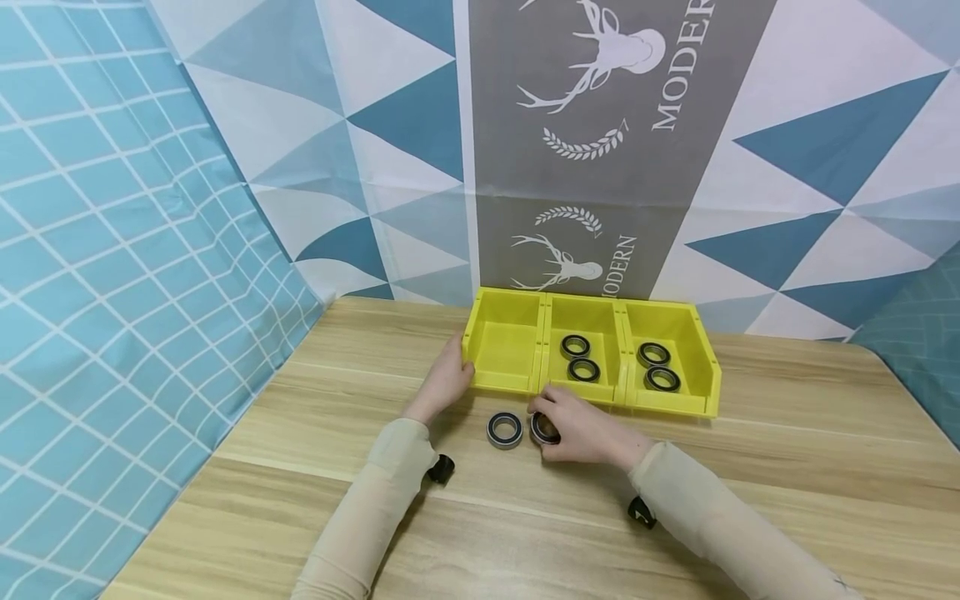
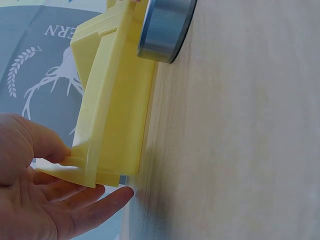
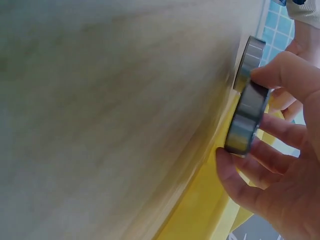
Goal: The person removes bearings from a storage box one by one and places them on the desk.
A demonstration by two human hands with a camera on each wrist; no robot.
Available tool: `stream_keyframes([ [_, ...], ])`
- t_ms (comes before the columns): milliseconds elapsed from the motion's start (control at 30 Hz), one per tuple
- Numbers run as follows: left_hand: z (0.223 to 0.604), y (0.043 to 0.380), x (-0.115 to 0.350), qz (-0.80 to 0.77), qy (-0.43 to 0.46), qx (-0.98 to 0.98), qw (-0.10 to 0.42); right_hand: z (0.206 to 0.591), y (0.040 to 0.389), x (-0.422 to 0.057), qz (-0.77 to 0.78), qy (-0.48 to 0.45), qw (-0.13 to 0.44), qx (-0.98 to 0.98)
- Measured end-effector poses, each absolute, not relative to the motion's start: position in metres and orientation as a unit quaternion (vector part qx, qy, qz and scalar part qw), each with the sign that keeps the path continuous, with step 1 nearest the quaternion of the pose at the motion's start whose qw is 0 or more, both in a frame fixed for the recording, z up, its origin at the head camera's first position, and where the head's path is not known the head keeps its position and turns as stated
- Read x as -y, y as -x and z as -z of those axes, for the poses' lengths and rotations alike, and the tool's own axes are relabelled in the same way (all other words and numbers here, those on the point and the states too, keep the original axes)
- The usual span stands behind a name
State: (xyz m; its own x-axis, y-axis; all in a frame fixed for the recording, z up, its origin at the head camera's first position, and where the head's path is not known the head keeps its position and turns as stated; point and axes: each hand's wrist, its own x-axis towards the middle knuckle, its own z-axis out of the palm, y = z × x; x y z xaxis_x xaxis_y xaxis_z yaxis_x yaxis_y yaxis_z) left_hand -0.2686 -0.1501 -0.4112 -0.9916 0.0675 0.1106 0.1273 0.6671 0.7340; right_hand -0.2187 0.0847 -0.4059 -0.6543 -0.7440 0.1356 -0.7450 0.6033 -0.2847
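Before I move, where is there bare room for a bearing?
Free: left compartment; table right of the tray; table left of the left hand. Crowded: around the right hand, which grips one bearing beside another; middle and right compartments, two bearings each.

The head camera is looking forward and down from high up. It is sitting farthest back, so it is seeing the whole row of yellow bins (image 1: 506,342), the wall (image 1: 592,158), the left hand (image 1: 447,377) and the right hand (image 1: 583,427). The left wrist camera is looking low across the table (image 1: 285,467), close to the left hand. Its picture is tipping sideways, so the table is filling the right side. The right wrist camera is looking low and sideways too, close to the right hand, with table filling the left. All three are sharing the bins and left hand.
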Motion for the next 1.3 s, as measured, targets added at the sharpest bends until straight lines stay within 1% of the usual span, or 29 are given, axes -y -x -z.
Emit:
stream_keyframes([
  [167,0.4102,0.2671,0.1498,0.41,0.049,0.91,0.034,0.4059,0.216,-0.0844,-0.154,-0.408,-0.028,0.9],
  [267,0.4104,0.2667,0.1498,0.407,0.049,0.911,0.033,0.4059,0.215,-0.0847,-0.149,-0.407,-0.036,0.9],
  [933,0.4115,0.2663,0.1494,0.405,0.04,0.913,0.028,0.4087,0.212,-0.0853,-0.14,-0.415,-0.034,0.898],
  [1300,0.4116,0.2699,0.1499,0.404,0.047,0.913,0.033,0.4059,0.2112,-0.0859,-0.142,-0.404,-0.053,0.902],
])
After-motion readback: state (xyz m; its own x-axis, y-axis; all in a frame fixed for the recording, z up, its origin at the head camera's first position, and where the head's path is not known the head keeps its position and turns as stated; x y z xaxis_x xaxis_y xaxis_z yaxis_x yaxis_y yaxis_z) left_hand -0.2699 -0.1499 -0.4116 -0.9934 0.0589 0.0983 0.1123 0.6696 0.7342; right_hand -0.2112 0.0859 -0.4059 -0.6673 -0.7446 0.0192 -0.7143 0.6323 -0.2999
